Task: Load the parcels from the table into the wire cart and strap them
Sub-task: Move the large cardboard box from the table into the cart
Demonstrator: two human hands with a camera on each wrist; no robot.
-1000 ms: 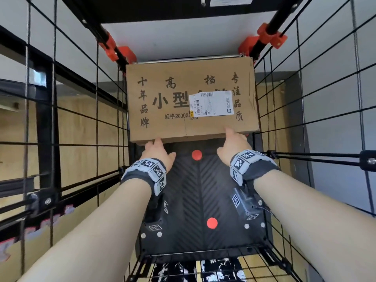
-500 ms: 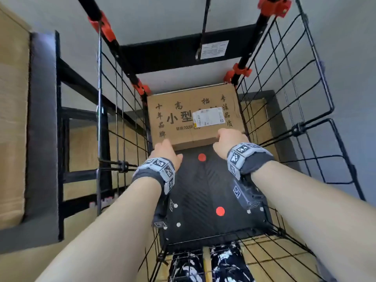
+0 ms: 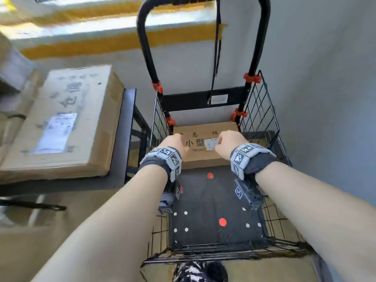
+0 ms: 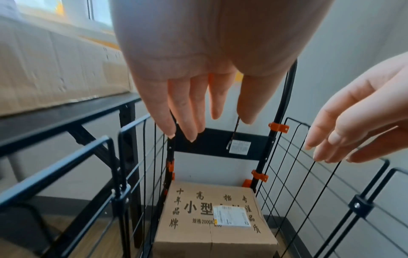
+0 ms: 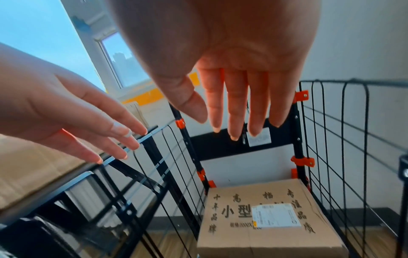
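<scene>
**1 parcel down in the cart, both hands free above it**

2 hands hover over the wire cart (image 3: 262, 110) in the head view, neither holding anything. The left hand (image 3: 175, 142) and right hand (image 3: 224, 143) sit above the loaded parcel (image 3: 203, 159), which lies flat on the cart floor against the back frame, label up. Pushed to the back like that, it leaves the black floor plate (image 3: 215, 210) in front free, probably for more boxes. A second parcel (image 3: 67, 121) lies on the surface (image 3: 122, 139) just left of the cart, likely the next to load. A black strap (image 3: 216, 47) hangs from the cart handle (image 3: 203, 1), unused so far.

From the left wrist view, the left hand (image 4: 198, 69) shows a wide grip, fingers (image 4: 163, 113) straight and spread, clear of the loaded parcel (image 4: 212, 218) below. The right hand (image 4: 357, 111) comes in from the side, also relaxed and empty. The wire cart (image 4: 320, 165) walls rise on both sides of the box, so it looks held against sliding sideways.

From the right wrist view, the right hand (image 5: 232, 61) likewise has a wide grip with fingers (image 5: 236, 108) extended over the loaded parcel (image 5: 264, 223). The left hand (image 5: 73, 111) is open beside it, toward the surface (image 5: 55, 188). I judge the strapping step is not yet due.
</scene>
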